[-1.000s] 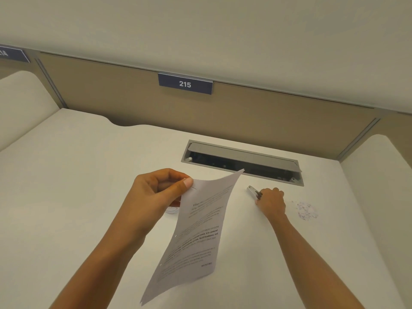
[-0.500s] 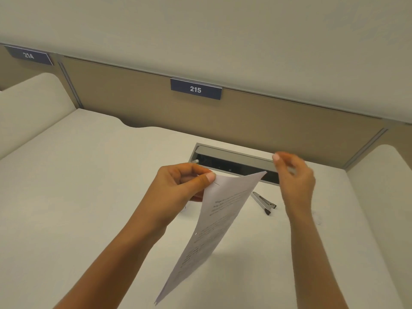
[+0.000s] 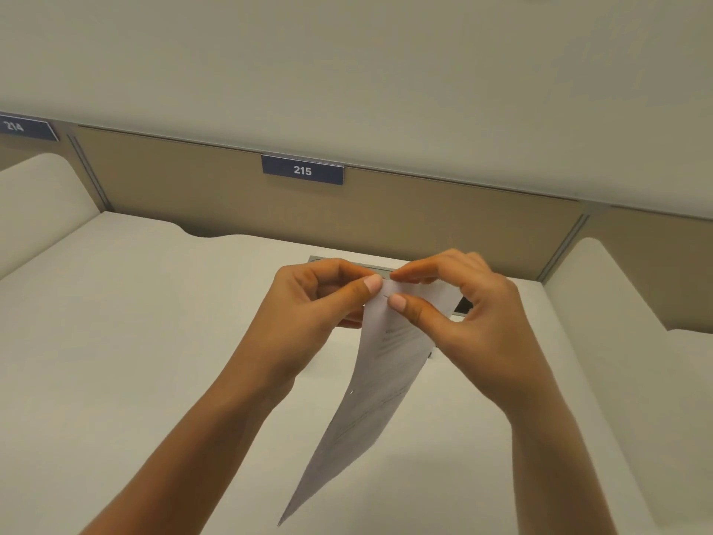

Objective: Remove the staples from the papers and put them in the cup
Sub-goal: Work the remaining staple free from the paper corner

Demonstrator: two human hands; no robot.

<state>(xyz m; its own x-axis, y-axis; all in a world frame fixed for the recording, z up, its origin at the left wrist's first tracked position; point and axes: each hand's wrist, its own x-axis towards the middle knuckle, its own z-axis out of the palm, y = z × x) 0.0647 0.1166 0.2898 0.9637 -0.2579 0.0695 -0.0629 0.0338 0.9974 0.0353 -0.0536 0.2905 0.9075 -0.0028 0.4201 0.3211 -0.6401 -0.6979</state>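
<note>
A stapled set of printed white papers [image 3: 370, 391] hangs in the air above the desk, its lower corner pointing down. My left hand [image 3: 320, 303] pinches the top corner between thumb and fingers. My right hand [image 3: 459, 299] pinches the same corner from the right, thumb and forefinger closing on a thin dark staple [image 3: 386, 296] there. The staple remover and the cup are hidden behind my hands and the papers.
The white desk [image 3: 135, 361] has a grey cable hatch [image 3: 461, 305] at the back, mostly covered by my hands. A tan partition [image 3: 193, 195] with a label "215" [image 3: 302, 170] rises behind. White side dividers stand left and right.
My right hand let go of the staple remover on the desk, rose, and came across to pinch the papers' top corner at the staple. The left hand kept its hold.
</note>
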